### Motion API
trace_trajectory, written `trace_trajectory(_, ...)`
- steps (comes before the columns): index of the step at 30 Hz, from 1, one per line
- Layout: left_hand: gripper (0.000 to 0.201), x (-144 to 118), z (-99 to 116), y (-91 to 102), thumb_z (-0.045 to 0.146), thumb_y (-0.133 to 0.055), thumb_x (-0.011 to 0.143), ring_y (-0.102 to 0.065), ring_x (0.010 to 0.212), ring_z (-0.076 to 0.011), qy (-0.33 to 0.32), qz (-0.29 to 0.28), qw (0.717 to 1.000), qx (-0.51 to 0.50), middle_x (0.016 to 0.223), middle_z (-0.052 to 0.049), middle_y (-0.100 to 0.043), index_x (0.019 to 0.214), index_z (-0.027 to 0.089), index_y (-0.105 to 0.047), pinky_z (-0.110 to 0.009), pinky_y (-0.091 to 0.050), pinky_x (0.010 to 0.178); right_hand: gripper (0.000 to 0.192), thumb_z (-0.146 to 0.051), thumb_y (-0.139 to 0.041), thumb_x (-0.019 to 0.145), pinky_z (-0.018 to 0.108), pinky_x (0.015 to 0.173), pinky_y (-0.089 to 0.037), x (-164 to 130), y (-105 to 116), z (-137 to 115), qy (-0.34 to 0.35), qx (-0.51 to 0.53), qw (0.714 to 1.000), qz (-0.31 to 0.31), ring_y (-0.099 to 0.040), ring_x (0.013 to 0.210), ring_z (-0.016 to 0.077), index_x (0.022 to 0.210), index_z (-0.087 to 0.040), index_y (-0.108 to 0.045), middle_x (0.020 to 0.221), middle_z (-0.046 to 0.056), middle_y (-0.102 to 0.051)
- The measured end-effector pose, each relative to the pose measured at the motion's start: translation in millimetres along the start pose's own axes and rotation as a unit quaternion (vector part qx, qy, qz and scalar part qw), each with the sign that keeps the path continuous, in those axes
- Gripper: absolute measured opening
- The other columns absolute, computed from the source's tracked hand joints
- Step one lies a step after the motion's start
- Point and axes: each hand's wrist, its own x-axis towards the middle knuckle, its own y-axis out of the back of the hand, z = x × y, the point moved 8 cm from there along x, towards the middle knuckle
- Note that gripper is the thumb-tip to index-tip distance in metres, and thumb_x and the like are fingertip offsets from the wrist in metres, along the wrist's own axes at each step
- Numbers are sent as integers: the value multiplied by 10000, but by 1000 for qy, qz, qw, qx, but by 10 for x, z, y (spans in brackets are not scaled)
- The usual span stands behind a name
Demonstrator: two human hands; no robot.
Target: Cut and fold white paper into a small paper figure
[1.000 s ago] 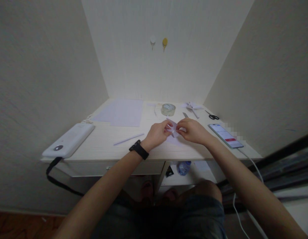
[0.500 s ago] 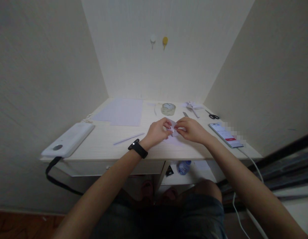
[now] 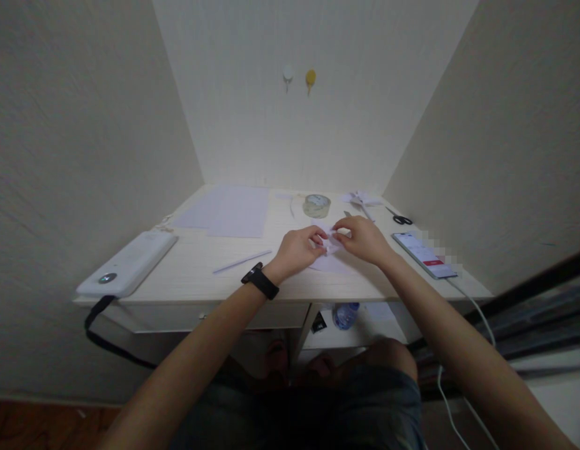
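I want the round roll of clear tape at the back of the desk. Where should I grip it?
Grip the round roll of clear tape across its outer rim from above: it lies flat, hole up, apart from both hands, with bare pale wooden desk around it.

You will find no legible text, number or brand anywhere here. The phone (image 3: 424, 254) at the right of the tabletop (image 3: 196, 275) shows a lit screen with a red bar, its writing too small to read. The white device (image 3: 128, 264) at the left edge carries a round mark, too small to make out.
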Motion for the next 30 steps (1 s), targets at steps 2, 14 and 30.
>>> trace_trajectory(2,167,2,-2,-3,199,-712,769,-683,793,-164,-9,1,1000,17,863,-4,-757,932,216,-748,-274,-505,792,241,-147,-567,837,431,911,-478,-35,71,78,-22,-9,998,64,-639,1028,287,991,-174,-751,1088,126,-730)
trace_trajectory(14,167,-1,-62,-56,193,-691,790,-703,761,-171,10,-26,1000,7,794,-14,-762,922,215,-790,-279,-536,792,477,-44,-435,753,466,1030,-443,27,-182,56,46,35,998,-28,-609,1138,291,1120,-116,-732,1146,154,-724)
trace_trajectory(30,365,32,-265,6,202,-687,828,-689,577,-106,151,9,926,-346,990,-104,-746,1185,147,-634,-144,-347,381,786,-316,-658,805,505,969,-498,-210,-386,4,-125,296,941,109,-615,1188,306,1510,-256,-316,1351,170,-599)
